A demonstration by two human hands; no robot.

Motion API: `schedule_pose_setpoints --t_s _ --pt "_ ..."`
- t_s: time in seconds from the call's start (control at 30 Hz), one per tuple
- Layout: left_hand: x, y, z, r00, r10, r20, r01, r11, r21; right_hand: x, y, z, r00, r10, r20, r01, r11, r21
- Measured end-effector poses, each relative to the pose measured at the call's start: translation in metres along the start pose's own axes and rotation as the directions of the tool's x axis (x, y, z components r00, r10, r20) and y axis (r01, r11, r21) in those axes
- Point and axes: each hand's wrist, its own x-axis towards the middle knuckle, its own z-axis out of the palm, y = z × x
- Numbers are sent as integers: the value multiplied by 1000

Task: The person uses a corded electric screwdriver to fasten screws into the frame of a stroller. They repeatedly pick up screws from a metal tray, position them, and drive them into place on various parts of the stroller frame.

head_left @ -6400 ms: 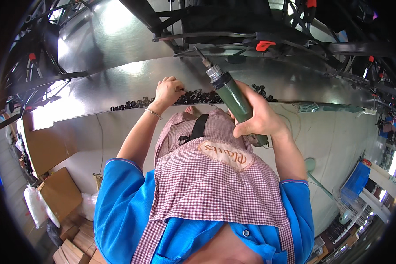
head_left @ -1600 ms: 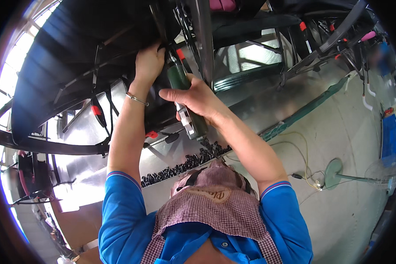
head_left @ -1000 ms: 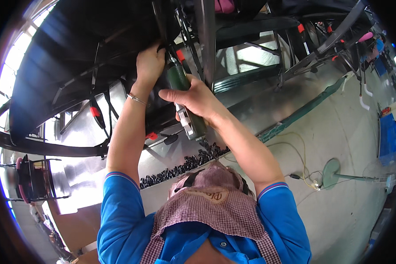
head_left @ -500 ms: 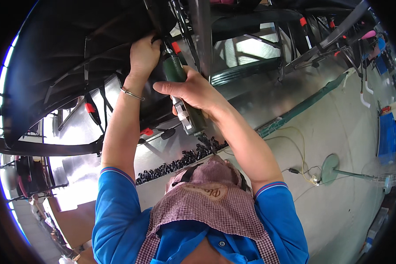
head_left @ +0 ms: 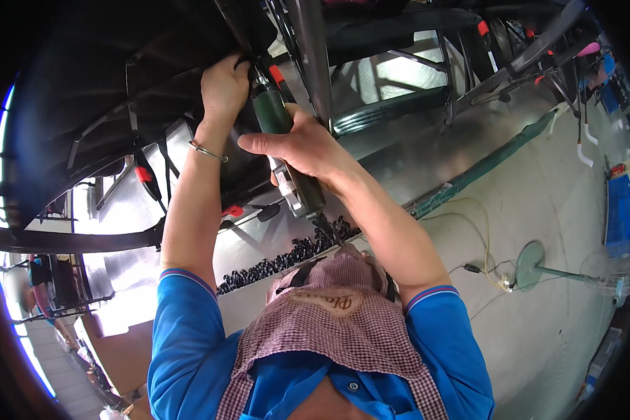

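My right hand (head_left: pixel 302 148) is wrapped round a dark green electric screwdriver (head_left: pixel 271 110), its thumb sticking out to the left. The tool's front end points up and away, against the dark metal tubing of a black fabric-covered folding frame (head_left: pixel 241 31). Close beside that front end, my left hand (head_left: pixel 224 89) is closed at the frame with its fingers curled in. What those fingers hold is hidden by the hand and the dark frame. The screwdriver's bit and the spot it meets cannot be made out.
A pile of small black parts (head_left: pixel 287 259) lies along the shiny bench's (head_left: pixel 241 248) near edge. More frames with red fittings (head_left: pixel 483 28) stand at the far right. A green-edged strip (head_left: pixel 483 164) runs diagonally. On the right floor are a fan (head_left: pixel 532 266) and loose cables (head_left: pixel 484 241).
Both hands and the screwdriver have shifted slightly left and up in the picture, along with the frame. Each hand keeps the same hold.
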Motion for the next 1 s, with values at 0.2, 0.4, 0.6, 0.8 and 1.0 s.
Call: schedule_pose_setpoints --t_s 0.2,0.4,0.6,0.8,1.0 --pt "-2 8 -1 999 10 -41 -9 999 31 2 -1 1 1000 4 11 -4 1000 17" --pt "-2 7 1 998 41 -53 -42 999 -8 17 11 3 990 -137 29 139 986 -90" --pt "-6 0 -14 995 6 104 -6 1000 2 5 2 13 1000 -23 -2 23 1000 -12" --pt "-107 13 -115 901 34 433 10 995 -98 -103 56 -16 989 -119 88 117 993 31" --pt "-206 -25 -160 889 -116 443 -126 868 480 -75 73 -32 782 -499 -375 493 862 -118"
